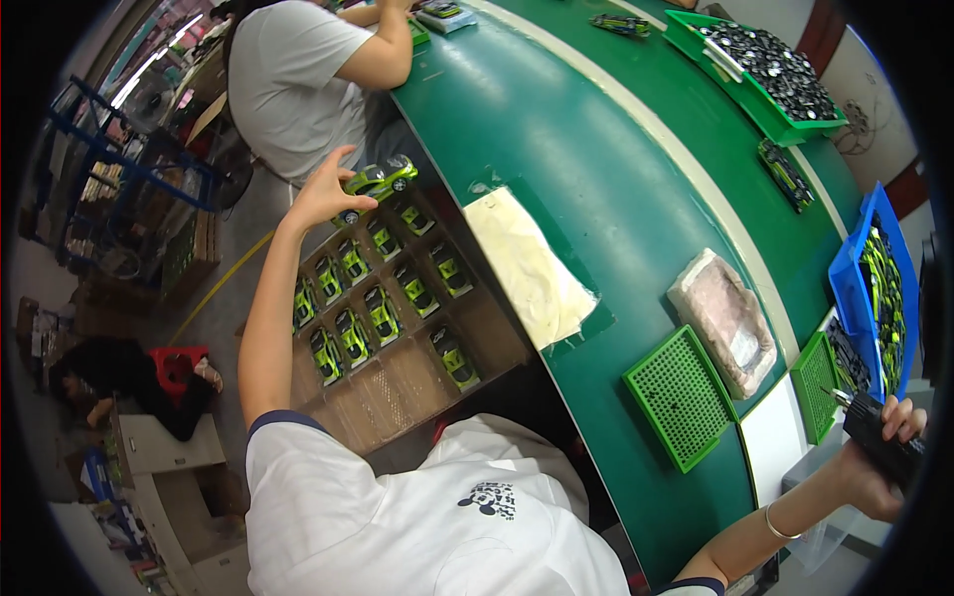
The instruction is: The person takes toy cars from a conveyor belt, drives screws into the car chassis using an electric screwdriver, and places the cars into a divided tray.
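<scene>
My left hand (324,195) pinches a green-and-black toy car (383,179) between thumb and fingers. It holds the car above the far end of a divided cardboard box (383,402). Similar toy cars (383,313) sit in rows in many of the box's compartments, while several near compartments show bare bottoms. At the far right, my right hand (873,479) is wrapped round a black power screwdriver (879,434), its bit pointing left over the bench. The right hand is partly cut by the dark rim of the picture.
A cream cloth (527,266) lies on the green bench (596,397). Beyond it are a pinkish padded tray (723,318), a green perforated basket (681,397), a blue bin of green parts (853,263) and a green crate of dark parts (785,131). Another person (298,84) sits ahead.
</scene>
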